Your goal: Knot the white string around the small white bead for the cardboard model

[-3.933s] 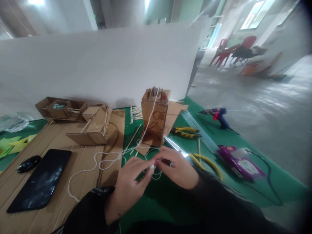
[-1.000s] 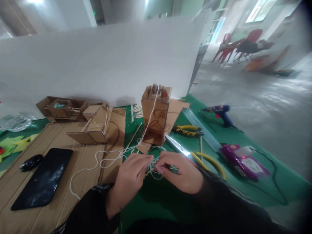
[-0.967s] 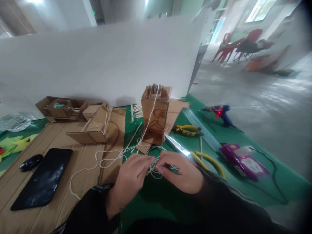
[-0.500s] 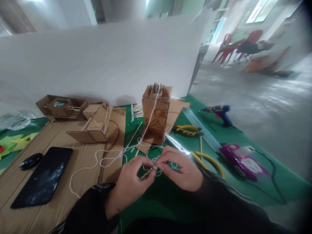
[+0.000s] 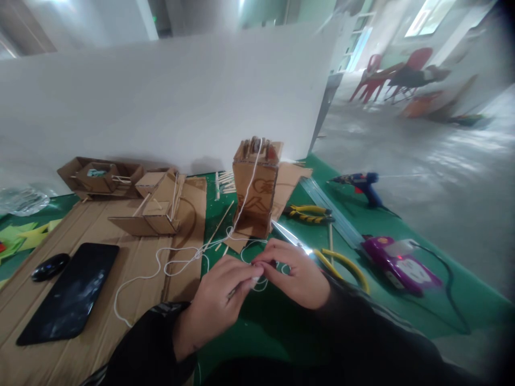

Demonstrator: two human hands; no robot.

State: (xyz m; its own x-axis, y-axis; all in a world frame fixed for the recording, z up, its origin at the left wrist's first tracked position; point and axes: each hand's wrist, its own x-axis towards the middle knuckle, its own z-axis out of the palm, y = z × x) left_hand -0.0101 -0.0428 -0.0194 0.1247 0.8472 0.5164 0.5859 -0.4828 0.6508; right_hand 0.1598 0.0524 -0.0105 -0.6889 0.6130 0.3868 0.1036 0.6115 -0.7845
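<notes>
My left hand (image 5: 219,300) is closed on a small thin piece whose tip shows between thumb and forefinger; what it is I cannot make out. Touching those fingertips, my right hand (image 5: 298,273) is pinched at the same spot, its contents hidden. White string (image 5: 181,261) lies in loose loops behind and left of the hands. It runs up the front of an upright cardboard tower (image 5: 257,185) and over a wheel at its top. Just beyond my right hand are scissors (image 5: 341,262) with yellow handles, blades toward the tower.
Pliers (image 5: 309,213), clear glue sticks (image 5: 330,209), a blue glue gun (image 5: 362,185) and a purple power strip (image 5: 398,265) lie right. Left are a cardboard sheet (image 5: 132,289), a black tablet (image 5: 70,292), a mouse (image 5: 51,267) and cardboard models (image 5: 161,206). A white panel (image 5: 161,102) stands behind.
My left fingers have closed further around the small piece, hiding more of it. My right hand has shifted slightly left, its fingertips now over the left ones.
</notes>
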